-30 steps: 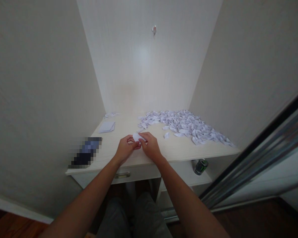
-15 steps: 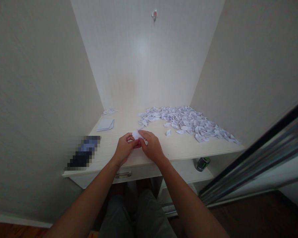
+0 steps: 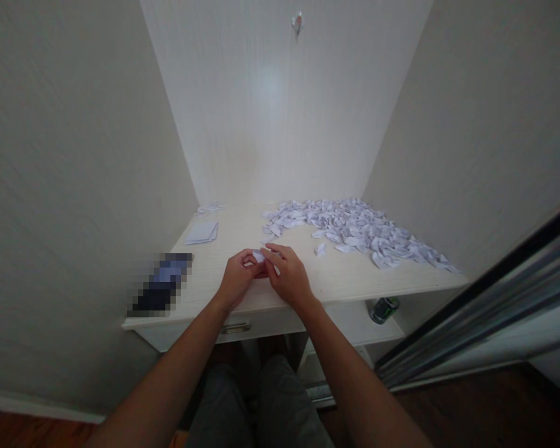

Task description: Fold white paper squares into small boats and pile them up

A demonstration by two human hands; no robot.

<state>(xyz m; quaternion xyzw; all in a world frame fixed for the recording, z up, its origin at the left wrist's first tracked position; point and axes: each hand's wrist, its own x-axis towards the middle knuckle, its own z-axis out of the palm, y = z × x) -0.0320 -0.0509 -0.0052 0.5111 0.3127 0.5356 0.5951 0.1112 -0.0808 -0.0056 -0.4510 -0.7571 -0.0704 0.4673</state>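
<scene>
Between my fingers, above the front middle of the white desk (image 3: 233, 292), is a small piece of white paper (image 3: 258, 256), mostly covered by my hands. My left hand (image 3: 238, 277) pinches it from the left. From the right, my right hand (image 3: 287, 274) has its thumb and fingers closed on the same paper. A large spread of folded white paper pieces (image 3: 350, 227) covers the right and back of the desk. One loose folded piece (image 3: 320, 249) lies just right of my right hand. A flat stack of white paper (image 3: 201, 233) is at the left.
A phone-like dark object (image 3: 161, 285), blurred by pixels, lies at the left front edge. Thin paper scraps (image 3: 210, 208) sit in the back left corner. On the shelf below stands a dark can (image 3: 383, 310). Walls enclose the desk on both sides and behind.
Less of the paper shows between my hands now, and my right fingers have shifted on it. The whole view has moved slightly.
</scene>
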